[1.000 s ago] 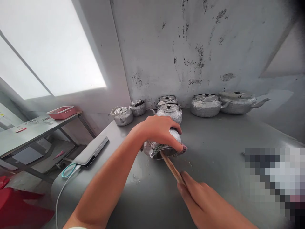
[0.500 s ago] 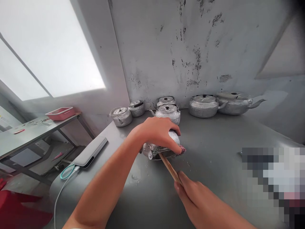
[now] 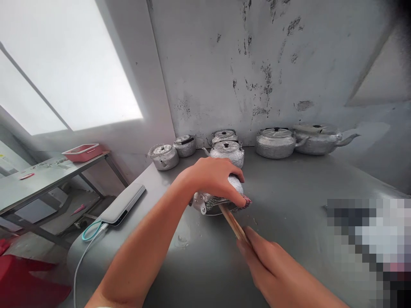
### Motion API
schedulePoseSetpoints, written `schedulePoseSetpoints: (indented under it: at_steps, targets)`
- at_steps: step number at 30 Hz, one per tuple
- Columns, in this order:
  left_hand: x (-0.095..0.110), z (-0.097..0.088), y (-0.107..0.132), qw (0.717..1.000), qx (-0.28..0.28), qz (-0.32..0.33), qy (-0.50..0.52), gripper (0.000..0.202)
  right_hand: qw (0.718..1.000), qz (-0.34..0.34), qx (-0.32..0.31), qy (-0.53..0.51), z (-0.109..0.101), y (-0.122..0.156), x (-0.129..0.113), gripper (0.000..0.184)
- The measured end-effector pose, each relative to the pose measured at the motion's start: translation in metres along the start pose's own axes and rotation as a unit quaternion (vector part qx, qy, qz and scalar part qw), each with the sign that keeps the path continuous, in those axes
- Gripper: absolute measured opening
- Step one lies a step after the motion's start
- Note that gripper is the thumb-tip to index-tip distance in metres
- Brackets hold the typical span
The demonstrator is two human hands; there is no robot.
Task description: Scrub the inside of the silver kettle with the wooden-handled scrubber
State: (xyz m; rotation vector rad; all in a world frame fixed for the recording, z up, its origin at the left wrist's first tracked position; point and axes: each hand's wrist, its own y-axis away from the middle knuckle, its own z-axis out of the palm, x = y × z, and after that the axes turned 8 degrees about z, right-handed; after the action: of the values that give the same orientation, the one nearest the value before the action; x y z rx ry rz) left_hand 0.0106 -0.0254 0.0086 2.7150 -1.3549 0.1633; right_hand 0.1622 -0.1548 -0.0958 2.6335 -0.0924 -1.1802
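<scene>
A small silver hammered-metal kettle [image 3: 236,184] lies tipped on the grey table, its opening turned toward me. Over it my left hand [image 3: 213,177] is curled, gripping its body, with a patterned cloth [image 3: 245,202] showing under the fingers. A riveted bracket [image 3: 201,202] sticks out at the kettle's left side. My right hand [image 3: 258,252] is closed round a wooden stick [image 3: 233,223], whose far end goes into the kettle's opening. What is on that hidden end I cannot see.
Several silver kettles [image 3: 275,143] stand along the wall at the table's [image 3: 289,205] back. A grey power bank [image 3: 123,204] with a cable lies at the left edge. Beyond is a side table with a pink basket [image 3: 82,152]. A red stool [image 3: 28,278] stands lower left.
The wooden stick and my right hand have shifted slightly to the right at the kettle's opening. My left hand keeps its grip on the kettle.
</scene>
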Motion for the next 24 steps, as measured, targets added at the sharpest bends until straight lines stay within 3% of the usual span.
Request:
schedulePoseSetpoints:
  at_steps: [9, 16, 24]
  targets:
    - [-0.004, -0.002, 0.0, 1.0, -0.005, -0.009, 0.016, 0.064, 0.995, 0.03, -0.094, -0.007, -0.008, -0.006, -0.006, 0.033]
    - [-0.008, -0.003, 0.0, 1.0, -0.012, -0.01, 0.026, 0.065, 0.996, 0.03, -0.087, -0.021, -0.001, -0.012, 0.004, 0.037]
    - [-0.008, -0.006, -0.001, 0.999, -0.017, -0.02, 0.043, 0.066, 0.998, -0.014, -0.064, -0.023, -0.001, -0.014, 0.009, 0.043]
